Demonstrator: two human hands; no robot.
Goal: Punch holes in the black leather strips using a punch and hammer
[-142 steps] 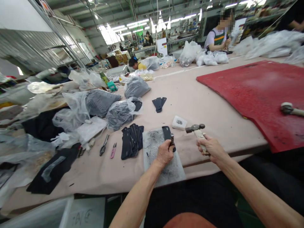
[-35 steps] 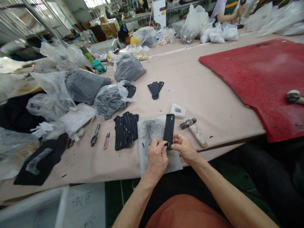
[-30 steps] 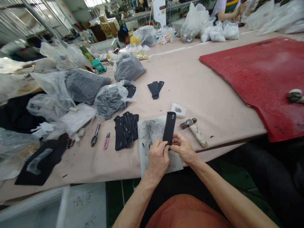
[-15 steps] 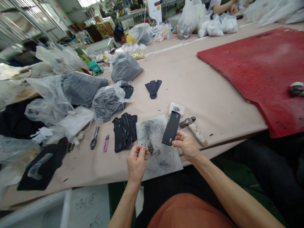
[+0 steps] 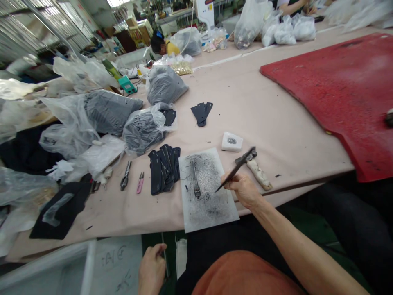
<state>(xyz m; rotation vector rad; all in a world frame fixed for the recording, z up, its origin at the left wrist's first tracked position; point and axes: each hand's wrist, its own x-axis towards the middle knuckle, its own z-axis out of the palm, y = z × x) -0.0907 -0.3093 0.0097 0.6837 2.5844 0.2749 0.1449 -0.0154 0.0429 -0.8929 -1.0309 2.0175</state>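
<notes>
My right hand (image 5: pixel 244 189) pinches a flat black strip (image 5: pixel 236 169) by its near end, above the right side of a speckled white sheet (image 5: pixel 188 219). The strip is turned almost edge-on. My left hand (image 5: pixel 152 264) is low, past the table's front edge and beside a whitish bin (image 5: pixel 92 262). Its fingers are curled together; what they hold, if anything, is hidden. On the sheet lies a slim metal tool (image 5: pixel 195 180). A hammer (image 5: pixel 258 174) with a wrapped handle rests right of it, and a white block (image 5: pixel 231 141) with a dark smudge sits behind.
Left of the sheet is a pile of black strips (image 5: pixel 164 170), then pink snips (image 5: pixel 140 183) and a dark hand tool (image 5: pixel 125 176). Several strips (image 5: pixel 202 114) fan out farther back. Plastic bags (image 5: pixel 143 129) crowd the left; a red sheet (image 5: pixel 337 98) covers the right.
My left hand has moved from above the white sheet down past the table edge. My right hand still holds the black strip, which has turned from face-on to edge-on.
</notes>
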